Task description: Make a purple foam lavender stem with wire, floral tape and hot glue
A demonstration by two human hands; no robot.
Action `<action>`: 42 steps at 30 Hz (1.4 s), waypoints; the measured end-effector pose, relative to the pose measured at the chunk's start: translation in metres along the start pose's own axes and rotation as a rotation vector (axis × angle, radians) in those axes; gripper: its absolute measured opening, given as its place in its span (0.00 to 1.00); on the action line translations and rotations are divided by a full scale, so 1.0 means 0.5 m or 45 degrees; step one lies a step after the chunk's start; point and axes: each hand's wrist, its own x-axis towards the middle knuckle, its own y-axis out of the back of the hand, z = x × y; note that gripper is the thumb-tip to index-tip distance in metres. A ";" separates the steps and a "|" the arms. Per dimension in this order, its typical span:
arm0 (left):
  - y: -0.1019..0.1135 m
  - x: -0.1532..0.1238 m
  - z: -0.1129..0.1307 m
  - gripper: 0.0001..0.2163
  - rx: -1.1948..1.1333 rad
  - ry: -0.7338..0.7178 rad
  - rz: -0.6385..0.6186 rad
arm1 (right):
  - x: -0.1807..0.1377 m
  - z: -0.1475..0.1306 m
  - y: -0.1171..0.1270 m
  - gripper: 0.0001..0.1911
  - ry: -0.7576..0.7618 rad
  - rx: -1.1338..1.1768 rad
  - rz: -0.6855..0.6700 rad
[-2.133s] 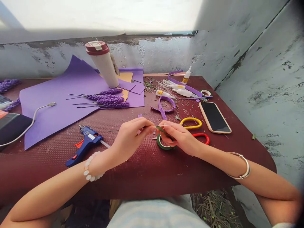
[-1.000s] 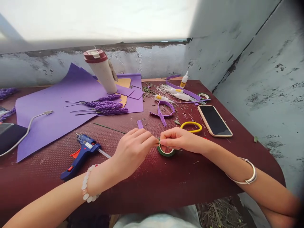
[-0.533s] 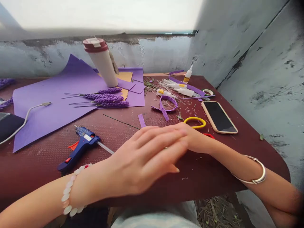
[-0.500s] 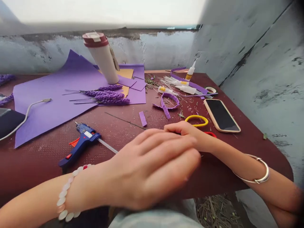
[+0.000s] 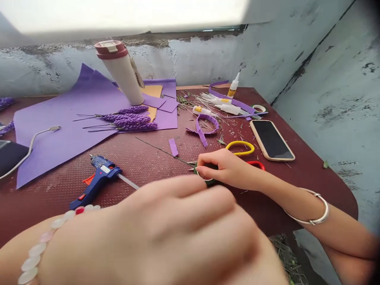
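Observation:
My left hand point(image 5: 166, 233) fills the lower front, close to the camera and blurred. Its fingers are curled in, and their tips and anything in them are hidden. Behind it, my right hand point(image 5: 230, 168) is closed, thumb and forefinger at a roll of green tape point(image 5: 209, 183) on the table. A thin dark stem point(image 5: 160, 149) runs from the left toward that roll. Scissors lie partly under my right hand, with a yellow handle loop point(image 5: 240, 152) and a red one point(image 5: 257, 164) showing.
A blue glue gun point(image 5: 102, 178) lies at left. Purple flower stems point(image 5: 130, 120) and a tilted-looking tumbler point(image 5: 120, 73) rest on purple sheets point(image 5: 53, 146). Beyond the hands are a curled purple strip point(image 5: 203, 136), glue bottles point(image 5: 228, 109), a phone point(image 5: 272, 140) and a white tape roll point(image 5: 259, 108).
My left hand has come nearer the camera, its fingers more curled and apart from my right hand. The green tape roll by my right hand now shows. The view has shifted slightly.

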 end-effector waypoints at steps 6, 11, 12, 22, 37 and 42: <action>0.019 0.091 -0.113 0.11 0.284 0.194 -0.412 | -0.003 -0.004 -0.001 0.09 0.109 -0.212 0.060; -0.007 0.076 -0.164 0.08 -0.002 0.392 -0.845 | -0.002 -0.002 -0.006 0.08 0.114 -0.258 0.014; -0.009 0.075 -0.165 0.07 0.017 0.383 -0.849 | -0.002 -0.002 -0.006 0.08 0.115 -0.253 0.013; -0.003 0.073 -0.166 0.08 -0.229 0.289 -0.775 | -0.006 -0.010 0.012 0.11 0.077 0.078 -0.073; 0.006 0.061 -0.174 0.08 -0.249 0.230 -0.703 | 0.002 0.007 0.005 0.17 -0.164 0.737 -0.326; 0.011 0.062 -0.171 0.06 -0.230 0.280 -0.724 | 0.005 0.009 0.005 0.18 -0.188 0.857 -0.365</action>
